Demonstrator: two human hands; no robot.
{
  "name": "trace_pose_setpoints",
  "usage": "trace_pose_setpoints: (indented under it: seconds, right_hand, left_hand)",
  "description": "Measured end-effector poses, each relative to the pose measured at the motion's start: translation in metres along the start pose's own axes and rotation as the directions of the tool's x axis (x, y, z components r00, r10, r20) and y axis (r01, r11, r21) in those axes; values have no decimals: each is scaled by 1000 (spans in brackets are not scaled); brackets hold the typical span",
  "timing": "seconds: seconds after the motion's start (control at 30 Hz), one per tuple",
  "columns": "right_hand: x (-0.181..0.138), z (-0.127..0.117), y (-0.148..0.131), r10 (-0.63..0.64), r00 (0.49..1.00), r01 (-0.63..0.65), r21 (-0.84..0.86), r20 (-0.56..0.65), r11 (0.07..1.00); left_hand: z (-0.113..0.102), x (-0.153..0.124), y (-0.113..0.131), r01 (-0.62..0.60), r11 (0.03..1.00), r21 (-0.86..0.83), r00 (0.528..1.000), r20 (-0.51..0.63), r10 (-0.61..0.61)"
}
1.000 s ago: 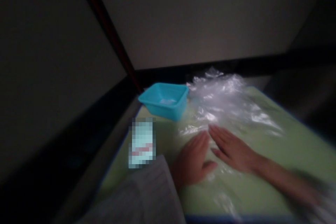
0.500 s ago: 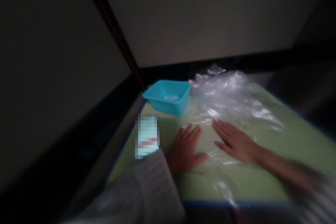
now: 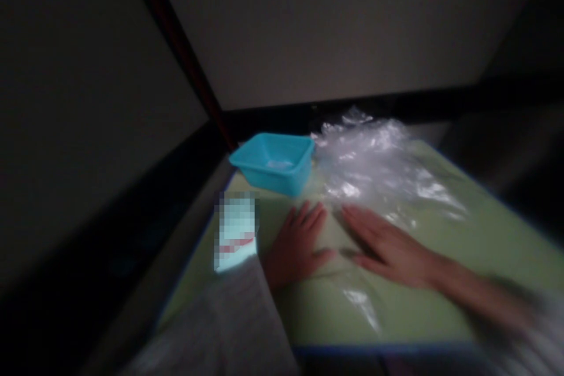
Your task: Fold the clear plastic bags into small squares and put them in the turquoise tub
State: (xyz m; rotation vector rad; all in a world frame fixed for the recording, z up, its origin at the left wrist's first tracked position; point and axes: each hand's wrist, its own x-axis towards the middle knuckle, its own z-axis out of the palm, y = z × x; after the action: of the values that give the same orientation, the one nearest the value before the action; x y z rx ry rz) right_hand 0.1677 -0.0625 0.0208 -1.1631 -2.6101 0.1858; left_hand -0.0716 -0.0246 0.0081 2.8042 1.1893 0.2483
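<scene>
Clear plastic film (image 3: 374, 153) lies crumpled and shiny at the back of the green tabletop (image 3: 423, 317), with a smoother part reaching toward me. My left hand (image 3: 299, 244) is open, palm down on the near part of the film, thumb pointing right. Opposite it, my right hand (image 3: 388, 247) is open too, fingers stretched toward the back left; it is slightly blurred, and whether its palm touches the film I cannot tell. Neither hand grips anything. Beyond my left hand stands a turquoise plastic basin (image 3: 273, 179) with something small and pale inside.
A lit screen (image 3: 237, 223), its content pixelated, lies left of my left hand by the table's blue edge. Behind the table rises a pale wall (image 3: 343, 29), with a dark red pole (image 3: 176, 47) on the left. The surroundings are dim.
The whole view has shifted a little, so the basin and screen sit farther left. My right hand has moved slightly nearer to me over the film. Both hands stay flat and open.
</scene>
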Motion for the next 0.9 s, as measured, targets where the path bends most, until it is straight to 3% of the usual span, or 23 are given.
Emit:
trace_pose_setpoints:
  seconds: [0.13, 0.37, 0.7, 0.8, 0.9]
  right_hand:
    - [-10, 8, -8, -103, 991, 97, 68, 82, 993]
    - [-25, 15, 7, -116, 982, 103, 86, 150, 991]
    - [-33, 12, 13, -149, 974, 130, 117, 172, 985]
    - [-33, 12, 12, -149, 973, 129, 118, 179, 985]
    - [-33, 14, 13, -138, 975, 118, 124, 174, 985]
  left_hand:
    - [-5, 0, -4, 4, 999, 44, 998, -59, -2]
    - [2, -2, -11, 11, 999, 31, 999, 43, -13]
    - [-2, -1, -11, 24, 1000, 8, 997, 74, -25]
    - [-5, -1, -7, 16, 1000, 12, 1000, 24, -17]
    - [-10, -4, 16, -6, 1000, -20, 996, -90, 4]
